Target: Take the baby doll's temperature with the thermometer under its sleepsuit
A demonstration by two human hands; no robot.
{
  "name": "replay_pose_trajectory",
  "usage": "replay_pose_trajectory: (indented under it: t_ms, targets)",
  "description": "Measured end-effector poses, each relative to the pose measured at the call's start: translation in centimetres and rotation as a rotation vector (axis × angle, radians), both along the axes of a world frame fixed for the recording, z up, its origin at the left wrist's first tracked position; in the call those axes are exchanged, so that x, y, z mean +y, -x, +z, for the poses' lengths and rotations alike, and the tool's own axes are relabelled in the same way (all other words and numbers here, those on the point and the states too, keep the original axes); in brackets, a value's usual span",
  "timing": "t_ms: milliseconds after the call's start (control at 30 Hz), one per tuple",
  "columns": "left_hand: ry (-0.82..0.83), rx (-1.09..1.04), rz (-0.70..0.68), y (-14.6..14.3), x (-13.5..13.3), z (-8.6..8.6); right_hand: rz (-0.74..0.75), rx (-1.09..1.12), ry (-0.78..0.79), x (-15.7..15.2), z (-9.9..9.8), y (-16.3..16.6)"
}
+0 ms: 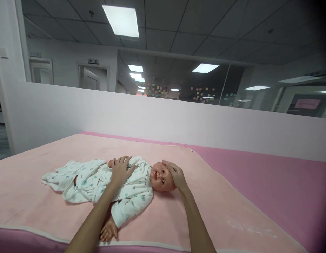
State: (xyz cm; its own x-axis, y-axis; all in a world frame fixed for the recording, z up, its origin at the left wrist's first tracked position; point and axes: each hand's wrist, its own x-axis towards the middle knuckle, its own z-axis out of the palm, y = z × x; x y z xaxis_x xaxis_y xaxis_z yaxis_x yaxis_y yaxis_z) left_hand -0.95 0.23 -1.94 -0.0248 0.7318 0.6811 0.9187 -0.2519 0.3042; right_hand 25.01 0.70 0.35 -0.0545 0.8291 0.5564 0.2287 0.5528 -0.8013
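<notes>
A baby doll [136,200] in a white printed outfit lies on its back across the pale peach pad [212,211], its head to the right and its legs to the left. My left hand [121,171] rests on the doll's belly, fingers stretched out over the cloth. Against the top of the doll's bald head [160,177] lies my right hand [177,174], its fingers extended over the forehead side. One doll hand [109,230] sticks out of the sleeve near my left forearm; the other shows partly beyond my left hand.
The pad covers a pink padded surface [270,179]. A low white wall [165,117] runs along the back, topped by a wide glass window [178,79]. A doorway [93,78] shows beyond it. Heart-shaped stickers [202,92] dot the glass.
</notes>
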Motion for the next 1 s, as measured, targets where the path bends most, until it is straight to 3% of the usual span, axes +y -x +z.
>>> replay_pose_trajectory:
  t_ms: [100,267,400,467,567,667,733,833,1000]
  targets:
    - [0.002,-0.003,0.005,0.0,0.0,0.0,0.028,0.023,0.05,-0.2,0.1,0.1]
    - [-0.001,-0.042,-0.015,-0.1,-0.3,0.2,-0.063,0.026,0.005,-0.5,0.3,0.2]
    - [-0.015,-0.128,-0.017,-0.4,-0.8,0.7,-0.005,0.033,0.055,-0.3,0.0,0.2]
    - [-0.01,-0.166,-0.036,-0.4,-1.2,1.0,-0.059,0.033,0.024,-0.1,-0.2,0.2]
    - [0.049,-0.123,-0.153,-0.3,-1.9,1.5,-0.256,-0.058,-0.11,-0.1,-0.5,0.4]
    - [0.167,-0.003,-0.326,0.0,-2.4,1.7,-0.461,-0.273,-0.323,-0.4,-0.8,1.1]
    - [0.214,0.012,-0.371,0.1,-2.4,1.6,-0.538,-0.381,-0.48,-0.9,-0.9,2.1]
    - [0.217,-0.098,-0.323,0.1,-1.8,1.4,-0.541,-0.515,-0.652,-1.7,-1.3,4.3]
    - [0.127,-0.289,-0.277,0.3,-0.1,1.1,-0.391,-0.857,-0.743,-2.5,-2.5,8.0]
